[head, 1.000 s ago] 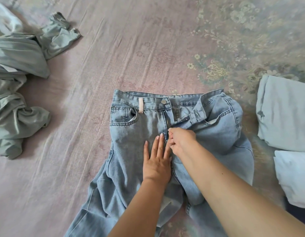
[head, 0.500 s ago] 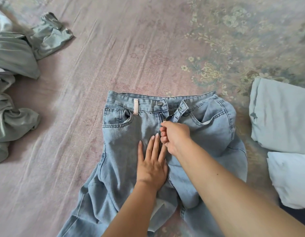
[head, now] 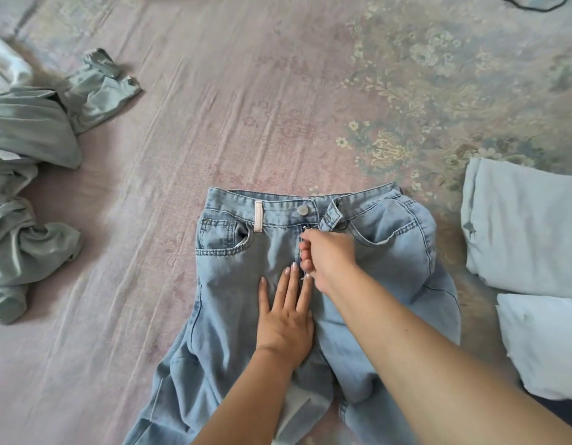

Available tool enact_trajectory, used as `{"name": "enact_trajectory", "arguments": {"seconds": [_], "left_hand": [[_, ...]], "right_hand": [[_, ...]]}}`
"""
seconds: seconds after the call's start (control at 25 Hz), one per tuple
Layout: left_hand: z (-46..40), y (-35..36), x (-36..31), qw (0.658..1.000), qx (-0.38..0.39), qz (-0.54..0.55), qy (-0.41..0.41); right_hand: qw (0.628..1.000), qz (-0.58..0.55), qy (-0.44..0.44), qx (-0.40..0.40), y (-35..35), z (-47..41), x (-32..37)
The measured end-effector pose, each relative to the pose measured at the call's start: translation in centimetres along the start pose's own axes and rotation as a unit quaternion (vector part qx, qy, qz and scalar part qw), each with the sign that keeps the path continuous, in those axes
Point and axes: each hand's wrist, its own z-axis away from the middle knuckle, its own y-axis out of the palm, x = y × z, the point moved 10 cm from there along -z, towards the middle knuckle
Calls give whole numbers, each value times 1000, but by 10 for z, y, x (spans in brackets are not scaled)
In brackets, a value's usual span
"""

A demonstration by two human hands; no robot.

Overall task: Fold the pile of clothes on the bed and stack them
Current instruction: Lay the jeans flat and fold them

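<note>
Right hand [head: 329,255] moved up fly, pinching zipper pull [head: 305,229]; left hand [head: 286,313] flat on jeans [head: 233,277]; sage garments [head: 24,194] left, folded stack [head: 522,226] right.

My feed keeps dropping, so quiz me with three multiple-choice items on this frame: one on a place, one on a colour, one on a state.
1. Where does the crumpled green clothing lie relative to the jeans?
A. left
B. right
C. on top

2. What colour is the belt loop beside the button?
A. black
B. pink
C. yellow

3. What is the left hand doing?
A. pinching the zipper
B. lifting a leg
C. pressing flat on the denim

Answers: 1 A, the green heap sits at the frame's left edge. 2 B, the loop is pale pink. 3 C, its fingers lie straight; the right hand pinches at the fly.
</note>
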Motion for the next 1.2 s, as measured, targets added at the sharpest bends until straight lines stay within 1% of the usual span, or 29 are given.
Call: {"name": "enact_trajectory", "arguments": {"seconds": [0.04,0.08,0.12,0.16,0.2,0.24,0.28,0.32,0.36,0.4,0.44,0.48,0.52,0.56,0.6,0.68,0.72,0.76,0.88,0.96,1.08,1.12,1.16,1.2], "left_hand": [[0,-9,3,1000,-16,14,11],[0,-21,3,998,-42,35,28],[0,-40,4,993,-95,56,52],[1,-64,8,981,-167,72,70],[-3,-90,12,967,-230,82,77],[-10,-113,19,955,-276,81,70],[-22,-134,27,947,-307,78,48],[-37,-151,38,944,-319,79,15],[-59,-157,48,953,-287,92,-23],[-82,-155,56,969,-215,113,-54],[-104,-145,60,979,-119,146,-76],[-119,-130,62,976,-20,192,-103],[-125,-118,62,961,52,238,-131],[-127,-111,61,949,84,266,-149],[-129,-113,61,945,81,276,-154],[-121,-128,62,937,41,304,-166],[-114,-133,63,926,20,334,-174],[-106,-135,64,906,9,379,-188],[-77,-129,58,833,-4,505,-226],[-57,-121,51,789,-7,561,-249],[-35,-109,33,695,13,666,-270],[-30,-107,27,671,15,690,-272],[-26,-106,23,656,12,703,-274],[-23,-103,21,649,3,709,-277]], "right_hand": [[998,36,-39,-17,-9,1,0],[992,74,-95,-50,-21,3,8],[979,103,-152,-88,-31,4,18],[965,123,-197,-121,-38,5,31],[953,144,-226,-138,-41,5,41],[942,178,-245,-142,-40,5,50],[931,228,-249,-140,-36,1,58],[915,285,-248,-140,-28,-2,67],[893,347,-246,-145,-21,-3,78],[869,402,-243,-153,-13,-6,87],[850,446,-235,-153,-6,-10,94],[841,471,-225,-145,-1,-14,98],[844,478,-208,-130,3,-21,97],[856,465,-194,-119,2,-25,97],[878,428,-180,-113,-4,-28,96],[945,280,-150,-81,-23,-24,89],[970,202,-124,-51,-30,-17,80],[983,152,-98,-16,-35,-8,70],[994,89,-45,52,-42,16,47],[994,73,-47,64,-44,23,39],[995,20,-42,88,-47,30,27],[995,5,-46,91,-48,31,24],[995,-3,-55,87,-50,32,22],[995,-11,-65,81,-52,35,21]]}}
